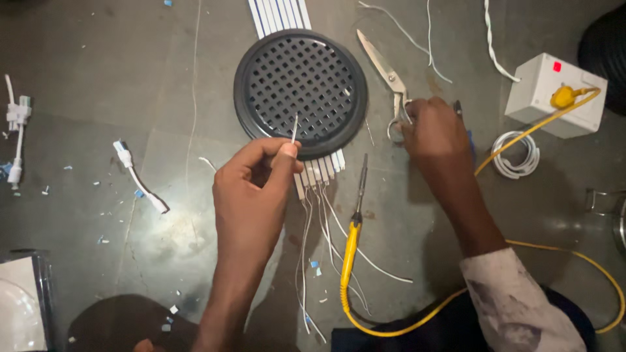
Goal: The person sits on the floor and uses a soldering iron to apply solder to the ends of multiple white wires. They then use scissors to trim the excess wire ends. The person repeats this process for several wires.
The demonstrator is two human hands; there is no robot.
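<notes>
Forearms reach up from the bottom of the frame over a dark grey floor [85, 52], both hands at work. The person's left hand [251, 195] is closed in a pinch, thumb and forefinger gripping a short, thin white wire end [294, 128] that stands nearly upright, its tip over the lower edge of a round black perforated plastic grille [300, 85]. The right hand [433, 130], well apart to the right, is curled onto the handle loops of steel scissors [386, 72]; how firmly it grips cannot be told. The scissors' long axis runs up and to the left, blades pointing away from the hand, past the grille's right rim. A row of white strips [319, 171] passes under the grille, thin white leads trailing down from it. Between the forearms lies a yellow-handled soldering iron [352, 241], tip towards the grille, its yellow cord looping right to a white socket box [554, 94].
</notes>
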